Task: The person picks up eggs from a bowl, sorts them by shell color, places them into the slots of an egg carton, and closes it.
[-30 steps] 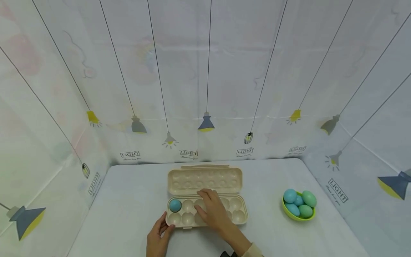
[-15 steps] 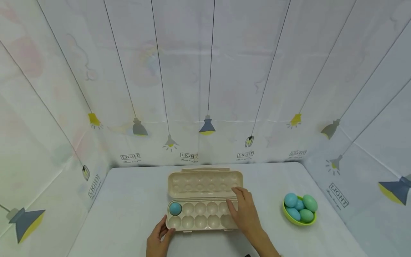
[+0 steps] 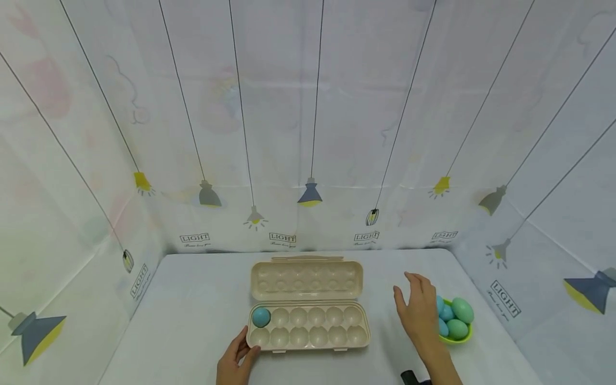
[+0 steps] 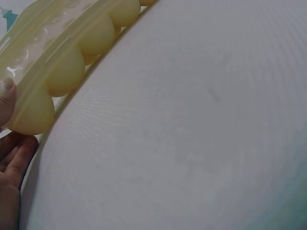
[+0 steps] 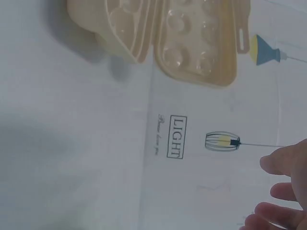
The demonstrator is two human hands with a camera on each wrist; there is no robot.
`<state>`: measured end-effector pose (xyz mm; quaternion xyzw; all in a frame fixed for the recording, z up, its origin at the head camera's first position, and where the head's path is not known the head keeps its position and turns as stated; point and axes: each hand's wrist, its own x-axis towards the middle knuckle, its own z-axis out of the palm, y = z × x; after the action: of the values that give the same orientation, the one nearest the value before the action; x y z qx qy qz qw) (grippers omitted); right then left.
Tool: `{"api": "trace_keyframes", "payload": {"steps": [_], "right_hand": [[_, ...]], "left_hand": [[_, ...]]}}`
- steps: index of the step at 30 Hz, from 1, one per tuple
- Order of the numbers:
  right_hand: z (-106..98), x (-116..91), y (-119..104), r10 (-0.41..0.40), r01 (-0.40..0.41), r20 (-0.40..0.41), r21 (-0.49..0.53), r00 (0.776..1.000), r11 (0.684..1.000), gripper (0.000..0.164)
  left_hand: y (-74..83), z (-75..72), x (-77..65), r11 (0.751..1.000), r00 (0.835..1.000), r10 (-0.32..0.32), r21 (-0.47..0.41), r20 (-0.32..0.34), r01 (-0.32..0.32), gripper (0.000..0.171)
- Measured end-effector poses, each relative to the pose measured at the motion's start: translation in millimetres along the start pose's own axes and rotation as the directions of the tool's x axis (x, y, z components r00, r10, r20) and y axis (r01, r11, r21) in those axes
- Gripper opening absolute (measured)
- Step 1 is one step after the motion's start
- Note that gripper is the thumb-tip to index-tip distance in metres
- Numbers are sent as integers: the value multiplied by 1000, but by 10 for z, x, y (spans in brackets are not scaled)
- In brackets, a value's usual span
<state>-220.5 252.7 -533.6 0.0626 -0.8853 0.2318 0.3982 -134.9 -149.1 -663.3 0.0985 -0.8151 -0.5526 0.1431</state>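
A beige egg carton (image 3: pixel 299 337) lies on the white table with its lid (image 3: pixel 306 280) folded back. One blue egg (image 3: pixel 261 317) sits in its far left cup. My left hand (image 3: pixel 234 361) grips the carton's near left corner, and the left wrist view shows the thumb (image 4: pixel 6 98) on the rim and fingers underneath. To the right of the carton, my right hand (image 3: pixel 420 315) is in the air, fingers spread and holding nothing. Beside it a lime-green bowl (image 3: pixel 459 340) holds several blue and green eggs (image 3: pixel 462 310); the hand partly hides the bowl's left side.
White cloth walls (image 3: pixel 269 133) printed with hanging lamps enclose the table on the back and both sides. A black object (image 3: pixel 409 377) shows below the right forearm at the bottom edge. Bare white tabletop (image 3: pixel 202 299) extends left of the carton.
My right hand has moved right, from above the carton's cups to beside the bowl. The left hand has kept its grip on the corner. The view has shifted slightly.
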Motion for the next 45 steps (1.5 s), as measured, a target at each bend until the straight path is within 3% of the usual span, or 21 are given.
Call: {"api": "trace_keyframes", "payload": {"steps": [6, 19, 26, 35, 45], "right_hand": [[-116, 36, 238, 68, -66, 51, -33, 996, 997, 42], [-98, -38, 590, 164, -141, 187, -133, 969, 981, 44], [-93, -71, 684, 259, -200, 252, -238, 933, 951, 45], [-97, -105, 797, 333, -226, 338, -319, 880, 921, 44], [-146, -143, 859, 358, -219, 419, -343, 834, 913, 42]], "left_hand": [[-11, -10, 14, 1000, 999, -27, -6, 20, 27, 63], [5, -22, 17, 1000, 1000, -28, -9, 4, 28, 62], [5, -17, 17, 998, 998, -61, -21, 23, 62, 63], [22, -11, 17, 998, 999, -47, -40, 22, 48, 63], [15, -16, 6, 998, 999, -31, -47, 22, 32, 63]]}}
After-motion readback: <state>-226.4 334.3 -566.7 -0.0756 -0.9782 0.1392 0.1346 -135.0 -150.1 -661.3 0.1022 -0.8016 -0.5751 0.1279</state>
